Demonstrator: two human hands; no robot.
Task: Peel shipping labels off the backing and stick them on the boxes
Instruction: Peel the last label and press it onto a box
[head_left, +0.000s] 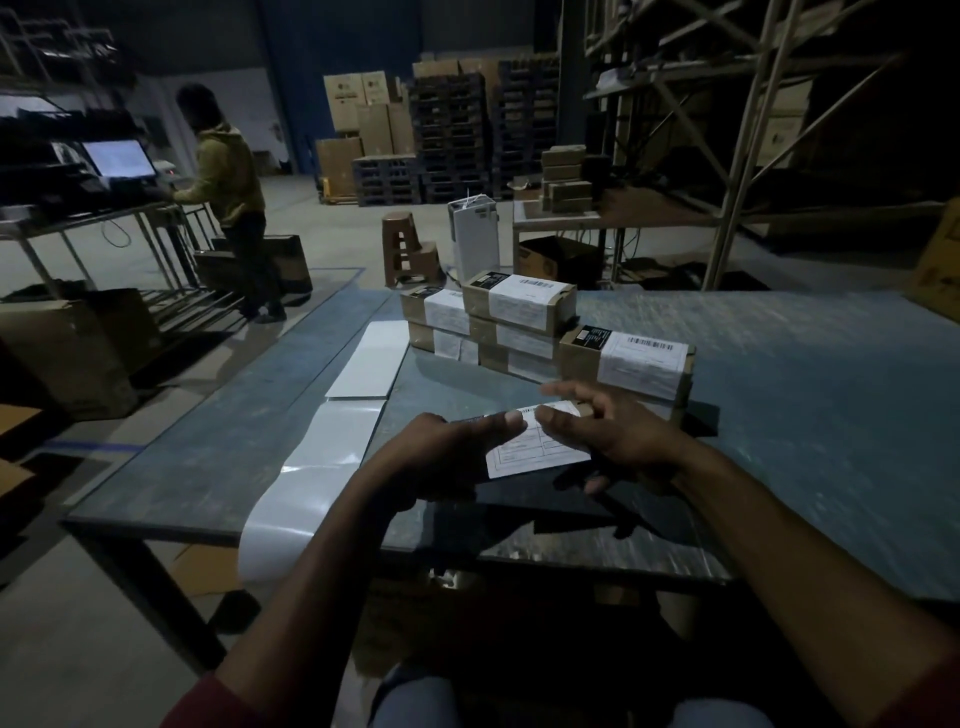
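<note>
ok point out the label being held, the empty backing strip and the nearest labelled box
label (540, 448), head view, on its printed face between the hands
backing strip (322, 447), head view, on its glossy middle
nearest labelled box (579, 358), head view, on its bare cardboard side

No text is legible. The label (537, 447) I hold shows printed lines and boxes too small to read. Box labels (644, 358) carry barcodes, digits unreadable. Far cartons (345, 98) bear a blurred round logo.

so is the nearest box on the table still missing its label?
No, the nearest box already has a white barcode label wrapped over its top.
</note>
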